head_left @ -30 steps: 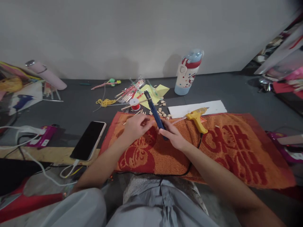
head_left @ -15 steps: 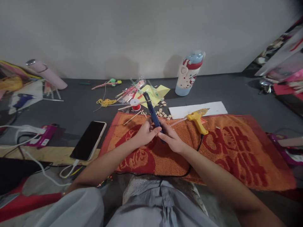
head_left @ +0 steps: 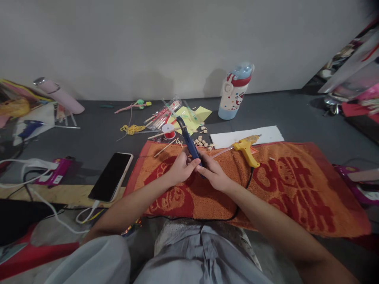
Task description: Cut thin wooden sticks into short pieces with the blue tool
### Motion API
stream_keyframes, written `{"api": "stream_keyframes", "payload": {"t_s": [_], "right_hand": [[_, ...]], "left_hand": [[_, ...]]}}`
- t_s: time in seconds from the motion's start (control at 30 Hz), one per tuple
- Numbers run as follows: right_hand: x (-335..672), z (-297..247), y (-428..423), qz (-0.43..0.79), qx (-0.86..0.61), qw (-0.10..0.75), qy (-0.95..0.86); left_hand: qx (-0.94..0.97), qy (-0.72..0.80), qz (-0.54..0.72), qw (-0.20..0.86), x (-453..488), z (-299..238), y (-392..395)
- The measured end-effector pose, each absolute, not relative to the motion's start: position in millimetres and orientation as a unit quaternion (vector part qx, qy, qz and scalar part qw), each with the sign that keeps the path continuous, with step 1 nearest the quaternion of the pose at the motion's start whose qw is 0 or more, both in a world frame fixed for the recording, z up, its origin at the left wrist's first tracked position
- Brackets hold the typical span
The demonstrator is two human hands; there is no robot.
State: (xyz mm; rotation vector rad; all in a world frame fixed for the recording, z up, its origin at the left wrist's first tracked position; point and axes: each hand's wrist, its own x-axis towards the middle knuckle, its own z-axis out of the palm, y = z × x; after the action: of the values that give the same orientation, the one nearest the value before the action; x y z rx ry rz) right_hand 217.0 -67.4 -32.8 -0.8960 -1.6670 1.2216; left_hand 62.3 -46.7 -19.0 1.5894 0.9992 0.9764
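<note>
Both hands are closed round a long, narrow dark blue tool (head_left: 191,142) with a curved black tip, tilted up and away from me; its exact kind is unclear. My left hand (head_left: 184,167) has its thumb laid along the near end. From the other side, my right hand (head_left: 213,172) presses its thumb there too. Past the hands, small cut wooden pieces (head_left: 201,141) lie scattered by the towel edge. Thin wooden sticks (head_left: 165,148) and a red thread spool (head_left: 169,132) are left of the tool's far part. Beneath the hands spreads an orange and red towel (head_left: 219,203).
A yellow glue gun (head_left: 247,150) rests partly on a white board (head_left: 268,135), its cord crossing the towel. Behind stands a patterned bottle (head_left: 235,92). Yellow paper (head_left: 203,114) and packaged sticks lie at the back. A charging phone (head_left: 111,176) is at left.
Both hands stay on the dark blue tool. Its black tip has shifted slightly left, and the view has moved a little.
</note>
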Motion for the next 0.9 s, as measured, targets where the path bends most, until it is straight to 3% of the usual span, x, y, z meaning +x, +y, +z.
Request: {"api": "stream_keyframes", "payload": {"t_s": [0.57, 0.67, 0.9], "right_hand": [[215, -37, -62, 0.561, -0.383, 0.423, -0.600], [216, -38, -62, 0.574, -0.380, 0.422, -0.590], [219, -40, -63, 0.568, -0.382, 0.412, -0.602]], "left_hand": [[0.679, 0.435, 0.358, 0.470, 58, -17, -36], [0.716, 0.475, 0.336, 0.385, 51, -11, -36], [0.742, 0.503, 0.442, 0.036, 22, 3, -18]]}}
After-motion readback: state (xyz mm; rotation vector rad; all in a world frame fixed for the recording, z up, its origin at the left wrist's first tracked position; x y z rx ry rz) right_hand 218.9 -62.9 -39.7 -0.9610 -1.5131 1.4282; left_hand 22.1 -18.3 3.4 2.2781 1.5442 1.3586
